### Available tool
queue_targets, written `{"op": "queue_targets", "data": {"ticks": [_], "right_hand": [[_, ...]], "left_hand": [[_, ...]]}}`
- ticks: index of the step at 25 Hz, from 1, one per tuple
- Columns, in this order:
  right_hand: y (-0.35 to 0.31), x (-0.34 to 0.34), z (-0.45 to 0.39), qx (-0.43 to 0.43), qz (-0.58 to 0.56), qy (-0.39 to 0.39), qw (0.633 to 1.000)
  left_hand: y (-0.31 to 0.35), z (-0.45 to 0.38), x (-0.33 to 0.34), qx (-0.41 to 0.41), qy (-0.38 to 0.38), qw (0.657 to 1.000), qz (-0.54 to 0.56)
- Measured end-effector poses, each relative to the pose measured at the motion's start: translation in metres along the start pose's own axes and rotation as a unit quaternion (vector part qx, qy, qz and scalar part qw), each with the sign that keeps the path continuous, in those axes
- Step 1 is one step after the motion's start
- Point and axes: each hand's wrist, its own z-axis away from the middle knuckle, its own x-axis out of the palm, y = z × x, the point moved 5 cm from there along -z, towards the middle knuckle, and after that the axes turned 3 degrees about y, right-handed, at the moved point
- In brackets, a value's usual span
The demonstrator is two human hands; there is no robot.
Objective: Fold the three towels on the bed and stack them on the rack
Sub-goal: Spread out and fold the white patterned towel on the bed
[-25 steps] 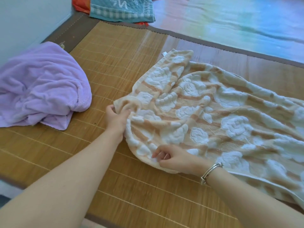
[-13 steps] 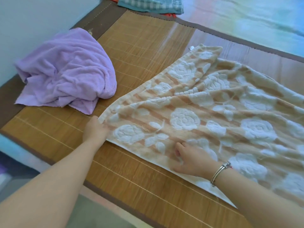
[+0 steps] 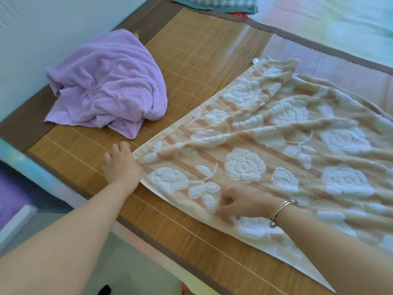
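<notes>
A beige towel with white roses [image 3: 276,145] lies spread across the bamboo mat [image 3: 202,52], still wrinkled in the middle. My left hand [image 3: 121,165] pinches its near-left corner, fingers partly off the cloth on the mat. My right hand [image 3: 240,204], with a silver bracelet on the wrist, grips the towel's near edge. A crumpled purple towel [image 3: 108,84] sits in a heap at the left, close to the wall. A teal checked towel [image 3: 214,3] lies folded at the top edge of the view.
A pale wall [image 3: 42,28] runs along the left of the bed. The mat's brown border and the bed edge [image 3: 148,233] lie just below my arms. A purple box or rack part [image 3: 12,201] shows at lower left on the floor.
The beige towel has been pulled out from a bunched state and spread flatter, its corner drawn left towards the purple towel. Both hands moved with its near edge. The view shifted left.
</notes>
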Motion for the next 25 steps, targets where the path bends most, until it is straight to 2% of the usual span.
{"op": "queue_targets", "data": {"ticks": [2,5,8,10,14,16,18,21,23,25], "right_hand": [[0.001,-0.029,-0.003,-0.001,-0.033,0.11,0.993],[0.005,-0.078,-0.004,-0.003,-0.06,0.245,0.968],[0.021,-0.124,-0.006,0.014,-0.036,0.325,0.945],[0.039,-0.156,-0.01,0.028,-0.039,0.393,0.918],[0.072,-0.21,-0.025,0.047,-0.045,0.485,0.872],[0.081,-0.229,-0.039,0.052,-0.042,0.486,0.871],[0.088,-0.244,-0.061,0.064,-0.036,0.46,0.885],[0.087,-0.257,-0.099,0.094,0.006,0.396,0.914],[0.078,-0.266,-0.124,0.09,0.041,0.381,0.919],[0.063,-0.277,-0.146,0.074,0.066,0.386,0.917]], "left_hand": [[0.028,-0.011,0.0,0.063,0.021,0.998,-0.001],[0.081,-0.031,0.005,0.144,0.0,0.988,0.063],[0.142,-0.045,0.005,0.164,-0.032,0.973,0.157],[0.184,-0.053,0.009,0.205,-0.058,0.955,0.205],[0.261,-0.064,0.031,0.284,-0.162,0.908,0.262],[0.296,-0.066,0.05,0.307,-0.233,0.89,0.243],[0.319,-0.072,0.076,0.332,-0.278,0.886,0.166],[0.319,-0.106,0.099,0.326,-0.233,0.914,0.065],[0.31,-0.136,0.103,0.282,-0.193,0.939,0.039],[0.301,-0.161,0.103,0.236,-0.186,0.953,0.035]]}}
